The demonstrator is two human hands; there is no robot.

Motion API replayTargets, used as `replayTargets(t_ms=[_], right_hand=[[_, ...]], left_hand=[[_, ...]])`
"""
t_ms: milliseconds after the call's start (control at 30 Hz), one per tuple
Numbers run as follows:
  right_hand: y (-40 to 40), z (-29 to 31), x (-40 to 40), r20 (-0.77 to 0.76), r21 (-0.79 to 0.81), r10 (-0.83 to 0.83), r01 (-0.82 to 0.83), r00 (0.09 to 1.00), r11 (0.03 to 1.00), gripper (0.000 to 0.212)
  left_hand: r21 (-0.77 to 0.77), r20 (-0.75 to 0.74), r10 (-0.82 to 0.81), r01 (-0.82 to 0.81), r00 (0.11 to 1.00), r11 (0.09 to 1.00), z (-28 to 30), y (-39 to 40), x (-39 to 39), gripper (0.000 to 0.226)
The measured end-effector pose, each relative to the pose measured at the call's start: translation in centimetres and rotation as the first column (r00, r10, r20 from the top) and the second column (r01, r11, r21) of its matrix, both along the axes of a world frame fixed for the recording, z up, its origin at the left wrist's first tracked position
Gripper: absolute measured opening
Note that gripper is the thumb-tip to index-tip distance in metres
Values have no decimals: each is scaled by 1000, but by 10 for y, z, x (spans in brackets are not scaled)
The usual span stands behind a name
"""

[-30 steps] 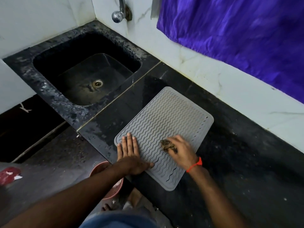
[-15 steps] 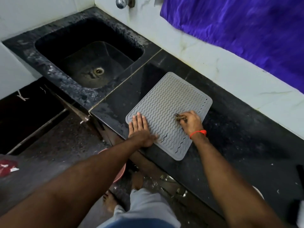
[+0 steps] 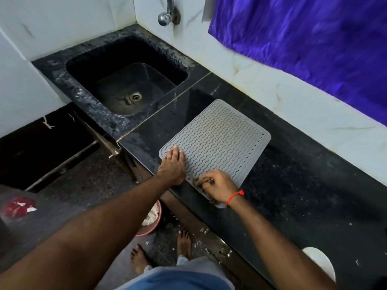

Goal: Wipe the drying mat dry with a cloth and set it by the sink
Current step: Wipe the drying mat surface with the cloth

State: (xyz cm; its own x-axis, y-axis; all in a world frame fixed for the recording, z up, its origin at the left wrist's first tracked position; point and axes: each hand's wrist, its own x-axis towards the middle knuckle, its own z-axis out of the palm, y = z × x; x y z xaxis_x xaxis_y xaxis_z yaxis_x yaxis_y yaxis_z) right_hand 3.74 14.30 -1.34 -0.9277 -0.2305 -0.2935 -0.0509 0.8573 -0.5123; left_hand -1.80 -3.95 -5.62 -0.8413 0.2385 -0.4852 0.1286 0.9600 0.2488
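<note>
Below, a black stone counter [image 3: 293, 185] holds a grey ribbed drying mat [image 3: 217, 139] just right of the sink [image 3: 125, 88]. Left hand [image 3: 172, 164] presses flat, fingers straight; right hand [image 3: 217, 186] pinches a small cloth [image 3: 206, 181] at the near edge. Likely light, floppy, grippy: lift by an edge.

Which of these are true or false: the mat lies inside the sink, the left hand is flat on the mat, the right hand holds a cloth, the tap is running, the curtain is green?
1. The drying mat lies inside the sink. False: it lies on the counter beside it.
2. The left hand rests flat on the mat. True.
3. The right hand grips a small dark cloth. True.
4. The tap is running. False: no water shows.
5. The curtain is green. False: it is purple.
</note>
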Motion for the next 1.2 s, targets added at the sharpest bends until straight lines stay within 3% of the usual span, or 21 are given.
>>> replayTargets(t_ms=[133, 333, 433, 533, 667, 733, 833, 900, 967, 1067, 1200], right_hand=[[10, -2, -16, -115, -1, -101, 102, 988, 995, 21], [-9, -3, 13, 1, -12, 195, -195, 981, 981, 23], [-2, 3, -3, 31, -51, 129, -127, 991, 991, 23], [-6, -8, -19, -88, -18, 49, -51, 995, 999, 23], [-16, -16, -8, -80, 1, 158, -159, 984, 987, 22], [-7, -11, -10, 21, -38, 253, -252, 967, 967, 22], [21, -4, -15, 181, -151, 215, -189, 960, 970, 20], [38, -3, -22, 110, -191, 66, -44, 992, 981, 19], [50, -9, -27, -53, -124, -16, 9, 998, 992, 20], [51, -20, -25, -157, -61, 84, -95, 984, 994, 25], [35, -35, -1, -247, 39, 334, -334, 910, 942, 29]], left_hand=[[5, -58, 26, -26, 998, 1000, -2, -1, 4, 62], [44, -75, 71, -68, 995, 997, 5, -3, 5, 63], [73, -86, 83, -77, 993, 994, 7, -4, 5, 68], [95, -58, 91, -85, 994, 992, 7, -4, 5, 71], [92, -77, 88, -81, 993, 992, 2, -2, 5, 63], [81, -90, 73, -66, 993, 995, -1, -1, 6, 65], [81, -64, 63, -58, 996, 995, -5, 0, 11, 85], [70, -8, 62, -61, 998, 996, -6, -1, 13, 113], [19, 43, 52, -53, 998, 998, -5, 3, 15, 140], [-67, 97, 72, -66, 993, 996, -2, 15, 16, 157], [-117, 106, 71, -58, 992, 991, 0, 20, 12, 157]])
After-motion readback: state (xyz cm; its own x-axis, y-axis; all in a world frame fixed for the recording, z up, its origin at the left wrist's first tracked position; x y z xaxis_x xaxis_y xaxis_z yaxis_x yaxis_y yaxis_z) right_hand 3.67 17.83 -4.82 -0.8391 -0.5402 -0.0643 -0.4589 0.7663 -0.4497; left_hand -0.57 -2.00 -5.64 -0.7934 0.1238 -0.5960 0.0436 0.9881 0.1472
